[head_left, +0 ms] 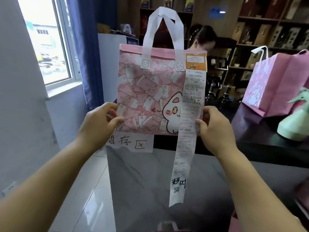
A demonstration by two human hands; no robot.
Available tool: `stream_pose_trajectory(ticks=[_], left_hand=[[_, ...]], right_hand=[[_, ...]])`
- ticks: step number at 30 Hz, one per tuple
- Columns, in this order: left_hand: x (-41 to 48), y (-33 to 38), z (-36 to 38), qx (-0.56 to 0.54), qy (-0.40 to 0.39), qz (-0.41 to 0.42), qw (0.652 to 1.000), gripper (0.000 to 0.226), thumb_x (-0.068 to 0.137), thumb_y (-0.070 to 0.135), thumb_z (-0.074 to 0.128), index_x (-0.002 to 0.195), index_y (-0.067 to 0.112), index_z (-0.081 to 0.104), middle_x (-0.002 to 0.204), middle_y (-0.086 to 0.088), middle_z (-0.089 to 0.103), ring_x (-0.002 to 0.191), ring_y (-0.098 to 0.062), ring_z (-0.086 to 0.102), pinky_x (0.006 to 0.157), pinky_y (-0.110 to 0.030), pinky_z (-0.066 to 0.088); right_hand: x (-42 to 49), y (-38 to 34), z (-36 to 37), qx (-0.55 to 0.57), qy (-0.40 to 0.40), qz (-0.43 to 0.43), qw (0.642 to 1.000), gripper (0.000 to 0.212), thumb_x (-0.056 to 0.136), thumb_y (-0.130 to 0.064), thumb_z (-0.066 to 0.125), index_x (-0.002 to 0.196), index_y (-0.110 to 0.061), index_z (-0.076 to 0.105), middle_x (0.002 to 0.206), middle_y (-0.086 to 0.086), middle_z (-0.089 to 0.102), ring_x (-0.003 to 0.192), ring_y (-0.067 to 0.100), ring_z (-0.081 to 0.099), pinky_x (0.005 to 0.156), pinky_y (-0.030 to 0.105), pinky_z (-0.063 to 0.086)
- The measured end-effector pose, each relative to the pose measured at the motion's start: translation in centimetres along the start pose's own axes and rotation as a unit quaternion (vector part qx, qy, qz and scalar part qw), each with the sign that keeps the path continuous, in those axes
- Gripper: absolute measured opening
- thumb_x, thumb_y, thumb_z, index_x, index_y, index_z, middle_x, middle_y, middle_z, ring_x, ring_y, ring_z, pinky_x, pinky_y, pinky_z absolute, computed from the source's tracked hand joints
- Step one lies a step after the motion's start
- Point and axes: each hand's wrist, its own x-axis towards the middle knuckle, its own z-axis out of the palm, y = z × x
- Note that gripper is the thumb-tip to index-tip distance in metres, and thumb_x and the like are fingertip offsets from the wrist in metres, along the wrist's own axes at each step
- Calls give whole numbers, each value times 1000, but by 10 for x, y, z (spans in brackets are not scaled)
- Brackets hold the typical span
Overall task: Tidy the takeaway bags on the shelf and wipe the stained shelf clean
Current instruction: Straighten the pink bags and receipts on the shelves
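Observation:
I hold a pink takeaway bag with a cartoon cat print and white handles upright in front of me, above the dark shelf top. My left hand pinches its lower left edge. My right hand grips its lower right edge. A long white receipt is fixed to the bag's top right corner and hangs down well below the bag, with handwriting near its end.
A second pink bag and a pale green bag stand on the shelf top at right. A handwritten paper label is stuck on the shelf's front edge. A person stands behind the held bag. Window at left.

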Motion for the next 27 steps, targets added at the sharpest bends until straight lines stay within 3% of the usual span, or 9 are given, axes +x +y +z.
stream_pose_trajectory(ticks=[6,11,21,27], left_hand=[[41,-35,43,26,11,-39,999,35,80,34,70,110,19,60,88,8,61,65,6,53,53,-10,33],[54,-56,60,38,20,-66,997,38,79,33,70,112,18,58,91,8,61,65,6,53,55,-10,31],[60,-59,64,42,19,-56,997,43,81,41,65,116,16,56,91,10,57,62,4,54,50,-10,34],[55,-52,51,71,23,-69,995,42,81,45,63,114,19,57,96,3,63,71,-12,60,68,-28,45]], right_hand=[[48,24,46,9,-43,-1,999,16,88,-25,57,102,-28,51,93,-11,59,80,10,57,58,20,37],[65,32,68,20,-57,0,998,19,86,-31,58,103,-30,49,96,-12,61,82,12,61,70,39,52],[72,36,65,-36,-60,-48,996,28,84,-43,59,105,-25,58,96,-6,64,84,16,58,69,38,50],[71,30,49,-70,-67,-49,994,26,85,-43,59,101,-23,61,93,-7,64,82,16,59,70,39,52]])
